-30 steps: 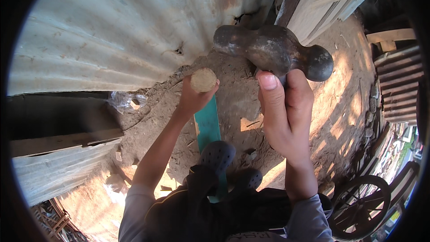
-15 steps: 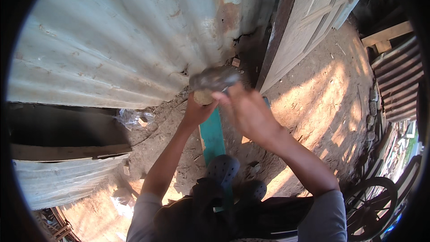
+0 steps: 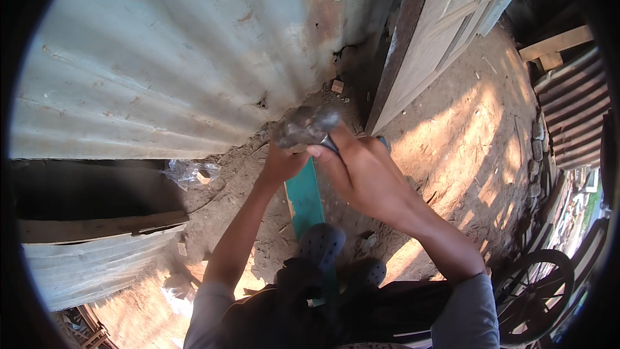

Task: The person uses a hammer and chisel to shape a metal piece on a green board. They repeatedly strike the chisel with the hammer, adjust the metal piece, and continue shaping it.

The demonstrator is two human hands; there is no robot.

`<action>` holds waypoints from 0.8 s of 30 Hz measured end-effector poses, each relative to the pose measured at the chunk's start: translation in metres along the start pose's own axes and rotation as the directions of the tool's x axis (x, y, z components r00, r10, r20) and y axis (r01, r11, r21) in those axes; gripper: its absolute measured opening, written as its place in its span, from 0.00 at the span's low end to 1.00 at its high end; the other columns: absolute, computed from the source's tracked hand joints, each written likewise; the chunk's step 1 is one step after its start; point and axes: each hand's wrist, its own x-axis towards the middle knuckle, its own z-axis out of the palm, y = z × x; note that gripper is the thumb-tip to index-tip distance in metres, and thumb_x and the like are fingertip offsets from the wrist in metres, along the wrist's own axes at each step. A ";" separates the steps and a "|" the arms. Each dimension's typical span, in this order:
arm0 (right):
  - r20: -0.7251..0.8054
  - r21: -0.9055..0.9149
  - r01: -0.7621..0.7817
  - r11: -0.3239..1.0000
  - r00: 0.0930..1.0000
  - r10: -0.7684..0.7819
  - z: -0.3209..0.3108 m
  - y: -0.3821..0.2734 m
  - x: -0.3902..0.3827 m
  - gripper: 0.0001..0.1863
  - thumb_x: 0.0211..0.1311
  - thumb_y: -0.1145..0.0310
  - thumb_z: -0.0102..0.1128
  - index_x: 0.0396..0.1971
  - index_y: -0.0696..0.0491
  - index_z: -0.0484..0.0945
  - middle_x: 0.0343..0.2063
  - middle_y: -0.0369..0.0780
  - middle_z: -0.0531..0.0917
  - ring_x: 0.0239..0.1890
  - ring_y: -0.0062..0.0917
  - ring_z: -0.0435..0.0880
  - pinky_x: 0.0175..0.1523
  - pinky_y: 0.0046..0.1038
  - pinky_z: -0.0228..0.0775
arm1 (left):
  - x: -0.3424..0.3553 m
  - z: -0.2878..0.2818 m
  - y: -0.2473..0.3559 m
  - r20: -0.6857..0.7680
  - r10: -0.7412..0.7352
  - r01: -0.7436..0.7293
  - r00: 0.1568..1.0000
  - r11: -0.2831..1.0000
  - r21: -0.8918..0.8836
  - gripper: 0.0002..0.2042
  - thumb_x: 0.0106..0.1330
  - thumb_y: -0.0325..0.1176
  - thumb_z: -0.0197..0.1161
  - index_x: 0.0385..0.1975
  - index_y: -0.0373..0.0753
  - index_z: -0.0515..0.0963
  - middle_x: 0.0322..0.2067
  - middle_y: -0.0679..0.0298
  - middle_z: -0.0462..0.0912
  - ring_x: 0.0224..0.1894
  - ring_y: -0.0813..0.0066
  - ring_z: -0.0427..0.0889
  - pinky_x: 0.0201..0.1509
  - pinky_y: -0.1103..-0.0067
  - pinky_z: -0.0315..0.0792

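**Hammer head [image 3: 302,130] right over the left hand [image 3: 283,167], and it's hiding the interesting bit**

So the relation that matters: the hammer head lies up and to the left of the right hand [image 3: 371,171], smack over the top of the left hand. Its long axis runs roughly side to side, right end a touch higher in the view. Of the 2 hands, the right is the nearer to the handle [image 3: 330,143] and has it firmly gripped, thumb tip up close to the head, only a short grey stretch showing.

The left hand sits beneath and looks curled, but I honestly can't tell what's in it or if it's clenched on anything, because the head covers that spot. Can't call whether metal touches it either. The head is also smeared with motion blur, so its shape is tough to read.

Below the hands, a green board [image 3: 303,200] runs lengthwise back toward the feet. Its far end goes out of sight behind the hands, and a grey clog [image 3: 321,244] with holes overlaps the near stretch. The 2nd clog [image 3: 369,273] is half lost in shadow.

Corrugated metal sheet [image 3: 181,71] fills the upper left, and a spoked wheel [image 3: 531,296] at lower right is partly cut off
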 end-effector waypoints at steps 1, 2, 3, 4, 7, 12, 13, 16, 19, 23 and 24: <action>-0.144 0.072 0.043 0.996 0.989 -0.032 -0.001 -0.003 0.000 0.20 0.67 0.65 0.53 0.47 0.67 0.65 0.15 0.54 0.76 0.22 0.51 0.79 0.27 0.41 0.72 | 0.004 0.001 -0.007 -0.053 0.030 -0.033 0.998 0.998 -0.048 0.10 0.55 0.28 0.68 0.36 0.35 0.78 0.32 0.64 0.83 0.36 0.78 0.82 0.40 0.77 0.75; -0.295 0.130 0.084 0.988 0.955 -0.042 -0.006 -0.005 -0.002 0.20 0.67 0.64 0.53 0.48 0.66 0.65 0.15 0.54 0.76 0.23 0.52 0.79 0.27 0.41 0.71 | 0.007 0.005 -0.007 -0.096 0.061 -0.070 0.994 0.992 -0.102 0.10 0.55 0.28 0.67 0.35 0.35 0.78 0.31 0.64 0.83 0.36 0.78 0.82 0.40 0.78 0.75; -0.287 0.091 0.053 0.994 0.958 -0.025 -0.004 0.000 -0.003 0.20 0.67 0.64 0.53 0.47 0.65 0.65 0.15 0.54 0.76 0.23 0.52 0.79 0.27 0.42 0.71 | 0.006 0.010 -0.006 -0.078 0.027 -0.037 0.997 0.991 -0.130 0.09 0.55 0.28 0.67 0.35 0.35 0.78 0.31 0.63 0.83 0.35 0.78 0.82 0.40 0.77 0.75; -0.278 0.052 0.023 0.998 0.961 -0.007 0.000 0.006 -0.002 0.19 0.67 0.63 0.52 0.47 0.64 0.65 0.16 0.54 0.77 0.23 0.52 0.79 0.27 0.43 0.71 | 0.005 0.013 -0.004 -0.059 -0.006 -0.003 0.998 0.988 -0.157 0.09 0.55 0.28 0.67 0.34 0.35 0.79 0.31 0.63 0.84 0.35 0.77 0.82 0.40 0.77 0.75; -0.004 -0.164 -0.001 0.986 1.000 0.000 0.006 0.031 0.002 0.18 0.68 0.62 0.51 0.42 0.64 0.67 0.16 0.53 0.78 0.22 0.52 0.79 0.26 0.44 0.69 | 0.005 0.008 0.015 0.088 -0.021 0.028 0.996 0.996 -0.079 0.11 0.59 0.28 0.64 0.40 0.36 0.76 0.37 0.64 0.81 0.42 0.77 0.80 0.46 0.77 0.73; -0.330 0.142 0.002 0.990 0.943 0.045 -0.006 0.008 -0.001 0.18 0.67 0.62 0.52 0.43 0.65 0.68 0.16 0.53 0.77 0.22 0.52 0.79 0.26 0.45 0.69 | 0.008 0.010 0.003 0.047 -0.019 0.022 0.999 0.997 -0.077 0.09 0.54 0.28 0.67 0.33 0.34 0.79 0.31 0.62 0.84 0.36 0.78 0.83 0.40 0.77 0.76; -0.330 0.138 -0.001 0.990 0.943 0.047 -0.001 0.014 -0.005 0.18 0.67 0.62 0.52 0.43 0.64 0.69 0.16 0.53 0.77 0.22 0.52 0.79 0.26 0.45 0.69 | 0.007 0.014 0.001 0.052 -0.025 0.029 0.998 0.996 -0.080 0.09 0.53 0.27 0.67 0.33 0.34 0.79 0.31 0.62 0.84 0.36 0.78 0.83 0.40 0.77 0.76; -0.134 -0.015 -0.036 0.999 0.990 0.033 0.017 0.052 -0.010 0.16 0.67 0.64 0.53 0.42 0.64 0.69 0.16 0.52 0.77 0.21 0.50 0.79 0.27 0.42 0.69 | 0.009 0.021 0.018 0.065 -0.038 0.043 0.997 0.996 -0.077 0.09 0.53 0.27 0.67 0.33 0.34 0.79 0.30 0.62 0.84 0.35 0.78 0.83 0.39 0.77 0.76; -0.305 0.117 -0.010 0.993 0.951 0.045 0.000 0.032 -0.004 0.15 0.67 0.66 0.54 0.43 0.63 0.69 0.17 0.53 0.77 0.22 0.51 0.79 0.26 0.43 0.68 | 0.022 0.009 0.020 0.053 0.013 -0.014 0.999 1.000 0.015 0.09 0.53 0.27 0.67 0.33 0.33 0.79 0.30 0.62 0.84 0.34 0.77 0.83 0.38 0.77 0.76; -0.279 0.099 -0.160 0.982 0.943 0.182 0.023 0.052 -0.017 0.16 0.67 0.65 0.53 0.48 0.60 0.68 0.19 0.54 0.78 0.27 0.53 0.79 0.28 0.44 0.68 | 0.016 0.018 0.003 0.123 -0.191 0.201 0.974 0.977 -0.077 0.09 0.53 0.27 0.67 0.33 0.33 0.79 0.30 0.61 0.84 0.35 0.76 0.83 0.38 0.76 0.77; -0.240 0.028 -0.108 0.994 0.964 0.112 0.029 0.059 -0.014 0.16 0.68 0.65 0.53 0.48 0.59 0.68 0.19 0.53 0.78 0.27 0.53 0.80 0.28 0.44 0.68 | 0.018 0.020 0.005 0.099 -0.109 0.116 0.989 0.991 -0.072 0.09 0.53 0.28 0.67 0.33 0.33 0.79 0.30 0.61 0.84 0.35 0.76 0.84 0.38 0.76 0.77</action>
